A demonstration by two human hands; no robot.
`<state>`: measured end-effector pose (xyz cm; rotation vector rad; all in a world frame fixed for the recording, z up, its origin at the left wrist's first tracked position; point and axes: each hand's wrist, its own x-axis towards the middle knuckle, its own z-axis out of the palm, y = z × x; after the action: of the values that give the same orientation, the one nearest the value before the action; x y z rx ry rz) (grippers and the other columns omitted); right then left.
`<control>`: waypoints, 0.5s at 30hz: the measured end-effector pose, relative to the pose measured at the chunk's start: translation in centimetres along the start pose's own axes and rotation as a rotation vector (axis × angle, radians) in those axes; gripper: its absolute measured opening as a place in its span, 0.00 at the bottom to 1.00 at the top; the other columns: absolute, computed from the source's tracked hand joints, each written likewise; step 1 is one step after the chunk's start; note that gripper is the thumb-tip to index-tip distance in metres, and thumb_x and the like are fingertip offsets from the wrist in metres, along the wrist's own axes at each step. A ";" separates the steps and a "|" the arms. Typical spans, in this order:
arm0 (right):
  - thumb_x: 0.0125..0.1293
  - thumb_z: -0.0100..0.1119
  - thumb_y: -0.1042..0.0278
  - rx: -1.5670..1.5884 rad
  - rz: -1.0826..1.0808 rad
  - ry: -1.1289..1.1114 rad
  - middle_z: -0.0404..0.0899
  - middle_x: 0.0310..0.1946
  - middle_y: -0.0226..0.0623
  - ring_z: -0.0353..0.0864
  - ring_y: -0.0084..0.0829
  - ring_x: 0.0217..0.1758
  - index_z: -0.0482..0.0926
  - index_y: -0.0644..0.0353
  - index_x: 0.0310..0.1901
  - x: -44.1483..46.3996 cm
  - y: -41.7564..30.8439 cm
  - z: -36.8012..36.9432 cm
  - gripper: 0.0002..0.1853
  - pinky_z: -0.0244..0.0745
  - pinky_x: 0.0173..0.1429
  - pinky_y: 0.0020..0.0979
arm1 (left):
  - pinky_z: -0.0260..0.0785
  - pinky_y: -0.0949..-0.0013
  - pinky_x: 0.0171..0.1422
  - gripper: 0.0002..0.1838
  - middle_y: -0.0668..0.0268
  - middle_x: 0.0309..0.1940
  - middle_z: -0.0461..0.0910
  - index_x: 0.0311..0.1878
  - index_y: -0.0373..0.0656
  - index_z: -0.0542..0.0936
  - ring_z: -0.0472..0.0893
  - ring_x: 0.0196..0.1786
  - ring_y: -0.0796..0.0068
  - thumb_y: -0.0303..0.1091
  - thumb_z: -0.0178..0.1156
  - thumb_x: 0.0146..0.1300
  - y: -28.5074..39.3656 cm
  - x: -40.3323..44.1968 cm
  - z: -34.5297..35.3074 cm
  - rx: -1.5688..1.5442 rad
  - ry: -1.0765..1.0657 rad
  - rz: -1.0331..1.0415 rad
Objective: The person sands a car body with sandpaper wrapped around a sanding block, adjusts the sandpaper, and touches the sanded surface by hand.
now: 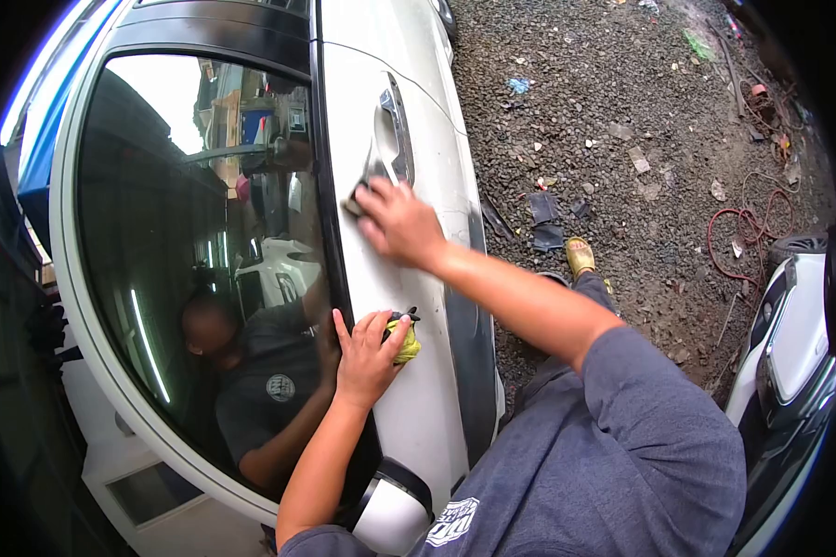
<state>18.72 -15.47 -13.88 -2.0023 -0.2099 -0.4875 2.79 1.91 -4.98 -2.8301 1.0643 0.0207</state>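
Two hands are at the white car door (418, 395). The right hand (407, 223) has its fingers around a dark pad (354, 205), on the panel near the door handle (400, 130); a sideways slip could scuff the black window trim (324, 176) just beside it. The left hand (366, 360) grasps a yellow-green cloth (407, 343); if its grip loosens, the cloth could drop onto the gravel (567, 102) and collect grit.

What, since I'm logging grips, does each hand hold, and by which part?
The right hand holds a dark pad by the part under its fingers. The left hand holds a bunched yellow cloth; its gripped part is mostly hidden.
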 end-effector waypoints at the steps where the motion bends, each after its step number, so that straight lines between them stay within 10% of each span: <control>1: 0.70 0.64 0.56 0.006 0.066 0.012 0.78 0.65 0.44 0.80 0.49 0.62 0.79 0.52 0.66 2.4 1.0 0.3 0.24 0.85 0.58 0.48 | 0.42 0.20 0.84 0.51 0.67 0.66 0.72 0.73 0.60 0.72 0.74 0.70 0.63 0.37 0.85 0.42 0.0 0.0 0.0 0.001 0.001 0.000; 15: 0.70 0.64 0.55 -0.051 0.234 0.201 0.80 0.57 0.43 0.80 0.47 0.61 0.78 0.50 0.62 7.6 3.1 2.4 0.22 0.85 0.55 0.51 | 0.42 0.21 0.84 0.50 0.68 0.65 0.73 0.72 0.60 0.73 0.74 0.70 0.63 0.37 0.85 0.42 0.0 0.2 -0.1 0.006 0.019 0.006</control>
<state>27.28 -15.24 -14.12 -1.9804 0.1606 -0.5432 2.93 1.72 -4.90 -2.8272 1.0751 -0.0088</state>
